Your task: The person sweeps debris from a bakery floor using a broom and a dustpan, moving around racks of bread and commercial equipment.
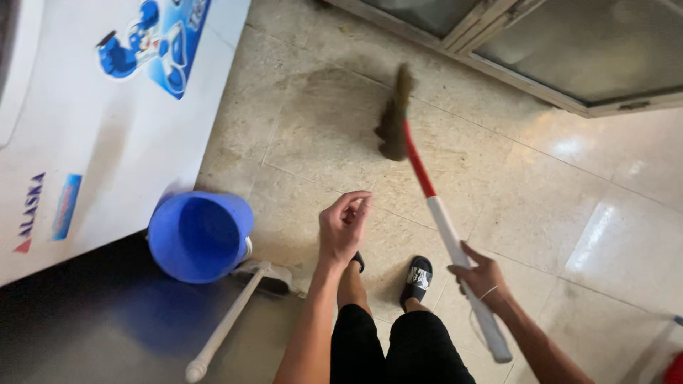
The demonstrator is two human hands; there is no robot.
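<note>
The right hand (pixel 482 276) was wrapped around the white lower part of a long broom with a red-and-white plastic handle and a brown bristle head (pixel 427 186), fingers curled about the shaft and the index finger lying partly along it. The handle's butt end stuck out just behind that hand, towards the person's body. From the grip the broom's long axis ran forward and to the left, white section first, then red, ending in the bristle head well ahead of both hands. The head was blurred and pointed away from the person, over the beige stone-tiled floor (pixel 541 199); whether the bristles touched the tiles could not be told.

The left hand (pixel 343 226) held nothing. It hung loosely half-curled in the air, thumb and fingers bent inward, to the left of the broom shaft and apart from it.

Just below the hands were two feet in black slide sandals (pixel 417 277) and legs in black trousers. Left of the left hand stood a round blue plastic bucket (pixel 199 236), open and tilted, beside a white appliance cabinet with blue stickers (pixel 107 121). A second white-handled tool (pixel 228 320) lay slanted on the floor near the bucket. Far ahead of the right hand ran a metal-framed glass door (pixel 569 50).
</note>
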